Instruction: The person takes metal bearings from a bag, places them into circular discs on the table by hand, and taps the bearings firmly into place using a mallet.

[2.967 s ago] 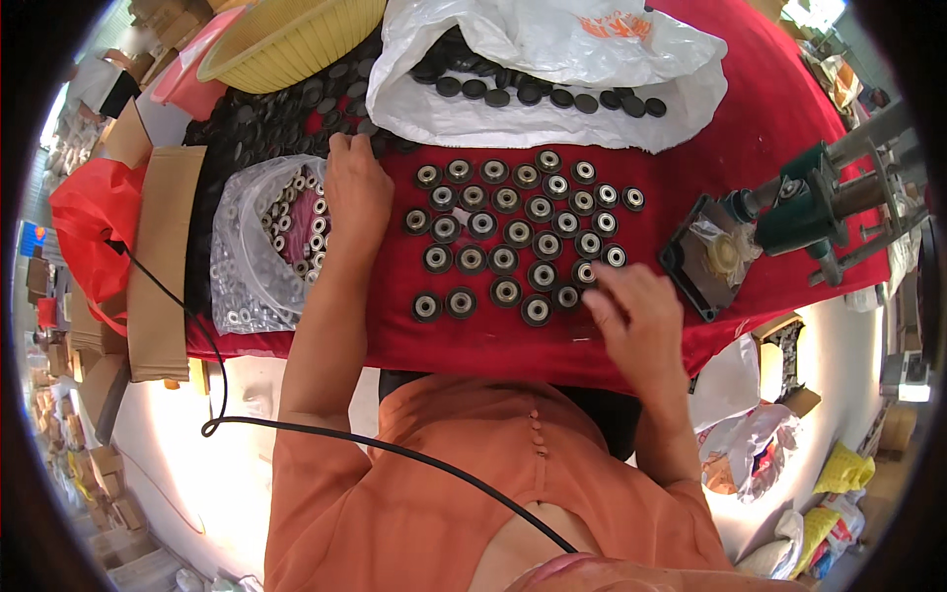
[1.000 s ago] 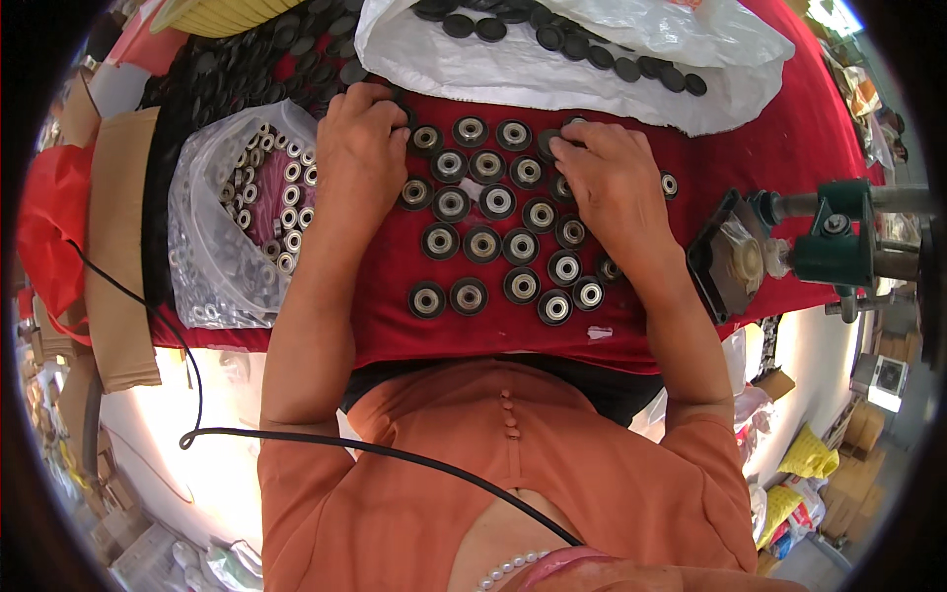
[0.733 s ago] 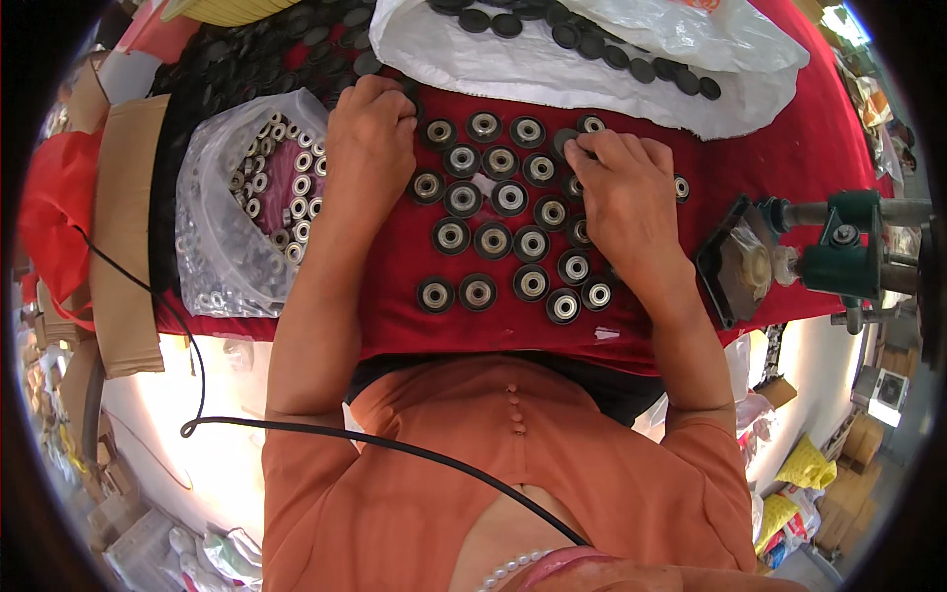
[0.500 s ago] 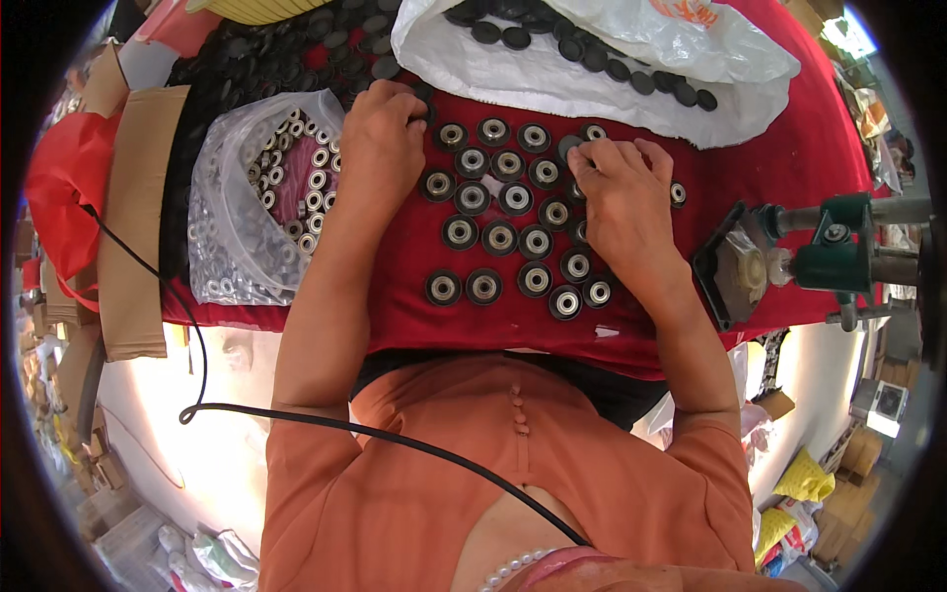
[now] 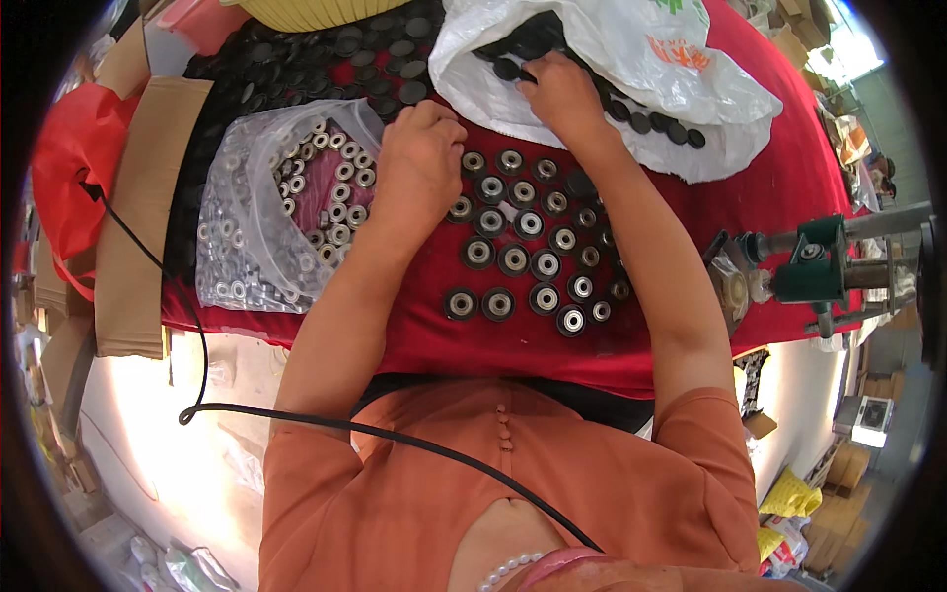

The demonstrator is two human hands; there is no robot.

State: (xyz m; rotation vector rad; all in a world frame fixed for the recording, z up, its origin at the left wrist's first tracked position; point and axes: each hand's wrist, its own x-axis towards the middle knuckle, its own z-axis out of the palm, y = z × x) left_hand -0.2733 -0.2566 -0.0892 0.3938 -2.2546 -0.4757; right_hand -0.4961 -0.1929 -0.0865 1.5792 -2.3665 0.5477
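Observation:
Rows of round metal bearings set in black discs [image 5: 513,259] lie on the red cloth in front of me. At their upper left, my left hand [image 5: 422,148] rests low over the cloth with curled fingers; whatever they hold is hidden. My right hand [image 5: 564,91] reaches across to the white plastic bag [image 5: 691,153], its fingers closed at a row of black discs. One black disc [image 5: 506,68] shows just left of its fingertips. Beneath the right forearm's edge, a plain black disc [image 5: 580,183] sits among the bearings.
A clear plastic bag of loose bearings [image 5: 222,212] lies left of my left forearm. Behind it spread many black discs [image 5: 402,47] and a yellow basket [image 5: 316,14]. A green metal press [image 5: 811,259] stands at the right. A black cable [image 5: 326,422] crosses my left arm.
My right hand has left the black disc among the bearings and moved up to the white bag's discs. My left hand stays near the upper left of the rows. The whole view has shifted slightly.

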